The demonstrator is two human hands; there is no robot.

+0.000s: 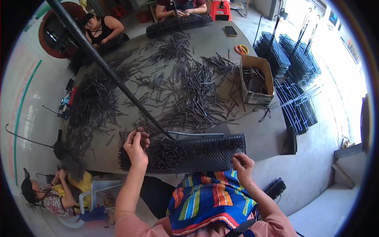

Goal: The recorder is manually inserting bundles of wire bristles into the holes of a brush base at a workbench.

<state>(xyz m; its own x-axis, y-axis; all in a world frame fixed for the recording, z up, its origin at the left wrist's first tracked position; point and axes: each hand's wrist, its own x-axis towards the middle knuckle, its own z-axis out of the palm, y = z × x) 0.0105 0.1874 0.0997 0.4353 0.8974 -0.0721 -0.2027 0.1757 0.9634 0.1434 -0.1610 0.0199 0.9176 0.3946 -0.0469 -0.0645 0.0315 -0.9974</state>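
A dark perforated panel point(209, 156) lies across the near edge of the table in front of me. Short dark strips stick up thickly from its left part, and the holes on its right part show bare. My left hand point(137, 147) is raised above the panel's left end, its fingers pinched together around what looks like a thin dark strip. At the panel's right end is my right hand point(242, 166), fingers curled; whatever they hold is too small to make out. A long dark rod point(114, 77) slants from the upper left down to the panel's back edge.
Loose dark strips point(195, 93) cover much of the table point(268, 130). A cardboard box point(258, 96), scissors point(241, 49) and a phone point(230, 31) are on its right side. Wire racks point(276, 55) stand on the floor at right. Three people sit around the table with similar pieces.
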